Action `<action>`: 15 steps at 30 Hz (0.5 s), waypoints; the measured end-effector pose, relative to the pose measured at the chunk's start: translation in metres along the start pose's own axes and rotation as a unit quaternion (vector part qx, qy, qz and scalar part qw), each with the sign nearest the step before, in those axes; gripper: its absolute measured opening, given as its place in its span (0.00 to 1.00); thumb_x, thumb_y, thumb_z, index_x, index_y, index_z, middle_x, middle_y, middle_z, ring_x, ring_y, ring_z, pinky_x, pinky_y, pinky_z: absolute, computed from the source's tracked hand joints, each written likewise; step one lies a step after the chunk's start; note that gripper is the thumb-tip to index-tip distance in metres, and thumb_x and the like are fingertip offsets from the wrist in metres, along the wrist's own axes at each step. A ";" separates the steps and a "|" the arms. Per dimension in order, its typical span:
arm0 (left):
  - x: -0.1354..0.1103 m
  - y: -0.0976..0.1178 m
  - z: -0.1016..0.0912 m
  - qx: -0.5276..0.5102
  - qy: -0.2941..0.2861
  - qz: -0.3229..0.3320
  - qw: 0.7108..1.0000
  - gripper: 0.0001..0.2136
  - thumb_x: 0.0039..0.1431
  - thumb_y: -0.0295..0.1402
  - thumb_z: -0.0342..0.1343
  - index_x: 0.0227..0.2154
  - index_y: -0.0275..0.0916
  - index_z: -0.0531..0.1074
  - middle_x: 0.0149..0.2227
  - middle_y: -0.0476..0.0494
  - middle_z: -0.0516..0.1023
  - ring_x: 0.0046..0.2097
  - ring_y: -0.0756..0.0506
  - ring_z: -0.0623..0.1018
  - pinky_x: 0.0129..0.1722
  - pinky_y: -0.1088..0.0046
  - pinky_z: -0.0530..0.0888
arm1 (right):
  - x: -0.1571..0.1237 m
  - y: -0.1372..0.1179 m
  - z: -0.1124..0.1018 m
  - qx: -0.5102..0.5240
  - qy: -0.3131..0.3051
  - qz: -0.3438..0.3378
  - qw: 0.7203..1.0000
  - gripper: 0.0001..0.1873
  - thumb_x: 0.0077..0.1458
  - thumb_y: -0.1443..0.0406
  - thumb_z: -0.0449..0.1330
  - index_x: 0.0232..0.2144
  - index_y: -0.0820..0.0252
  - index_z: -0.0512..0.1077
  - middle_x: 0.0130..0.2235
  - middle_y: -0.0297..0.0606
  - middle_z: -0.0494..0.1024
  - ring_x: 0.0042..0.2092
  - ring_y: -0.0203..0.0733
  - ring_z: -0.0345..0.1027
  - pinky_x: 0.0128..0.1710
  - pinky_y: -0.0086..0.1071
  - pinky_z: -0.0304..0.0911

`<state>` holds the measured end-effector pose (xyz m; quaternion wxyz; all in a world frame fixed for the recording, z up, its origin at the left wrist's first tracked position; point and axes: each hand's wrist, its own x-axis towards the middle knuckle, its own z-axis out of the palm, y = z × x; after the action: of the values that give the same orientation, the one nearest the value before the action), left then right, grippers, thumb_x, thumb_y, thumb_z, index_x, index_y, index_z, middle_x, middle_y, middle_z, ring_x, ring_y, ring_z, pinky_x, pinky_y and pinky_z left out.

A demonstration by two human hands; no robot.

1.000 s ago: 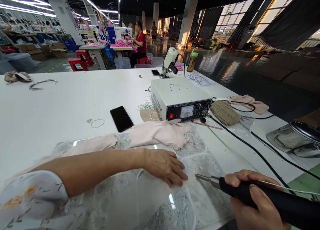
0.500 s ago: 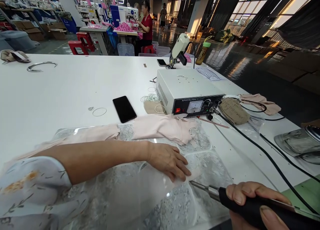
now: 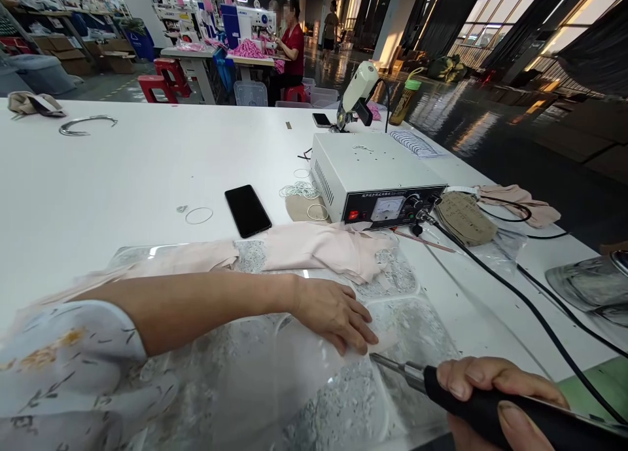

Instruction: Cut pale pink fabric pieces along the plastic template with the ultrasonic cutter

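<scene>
My left hand (image 3: 336, 313) lies palm down with its fingers outstretched, on a pale translucent sheet (image 3: 299, 359) over a clear plastic template (image 3: 422, 320) with rounded outlines. My right hand (image 3: 505, 398) is closed around the black handle of an ultrasonic hand tool (image 3: 466, 398). Its thin metal tip touches or hovers just above the sheet's edge, close to my left fingertips; exact contact I cannot tell. Light pink fabric (image 3: 318, 248) is laid along the template's far side, behind my left forearm.
Beyond the template stands a white control box (image 3: 383, 169) with a meter; its black cable (image 3: 515, 294) runs down the right side. A black phone (image 3: 248, 211), elastic loops (image 3: 299, 189), brown fabric pieces (image 3: 464, 218) and a glass jar (image 3: 586, 284) lie around. A person (image 3: 293, 45) sits sewing farther back.
The tool's tip has shifted slightly left, closer to my left fingertips. My left hand keeps its place on the sheet. The whole view has moved a little.
</scene>
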<state>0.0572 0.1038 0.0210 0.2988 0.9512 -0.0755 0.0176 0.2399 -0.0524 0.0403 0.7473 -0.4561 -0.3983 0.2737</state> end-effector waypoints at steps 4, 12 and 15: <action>-0.002 -0.005 0.005 -0.012 0.038 0.024 0.999 0.05 0.60 0.31 0.61 0.32 0.52 0.76 0.52 0.59 0.77 0.58 0.44 0.72 0.55 0.71 0.67 | -0.001 0.000 -0.002 -0.008 -0.009 -0.004 1.000 0.08 0.48 0.62 0.65 0.27 0.57 0.69 0.23 0.32 0.68 0.21 0.36 0.63 0.19 0.35 0.67; -0.002 -0.009 0.009 -0.025 0.041 0.019 0.999 0.05 0.60 0.32 0.60 0.33 0.53 0.76 0.52 0.59 0.77 0.58 0.45 0.73 0.56 0.72 0.66 | -0.007 -0.005 0.009 0.003 -0.021 0.023 1.000 0.07 0.50 0.61 0.64 0.29 0.55 0.69 0.24 0.31 0.67 0.21 0.35 0.62 0.19 0.34 0.67; -0.002 -0.009 0.009 -0.026 0.032 0.027 0.999 0.05 0.61 0.32 0.60 0.33 0.52 0.76 0.52 0.57 0.77 0.58 0.44 0.72 0.57 0.70 0.65 | -0.008 -0.004 0.007 -0.003 -0.029 0.025 0.999 0.08 0.51 0.60 0.64 0.29 0.55 0.69 0.25 0.31 0.67 0.22 0.36 0.63 0.21 0.36 0.68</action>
<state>0.0567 0.1061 0.0089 0.3252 0.9396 -0.0915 0.0545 0.2298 -0.0573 0.0427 0.7271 -0.4599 -0.4090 0.3041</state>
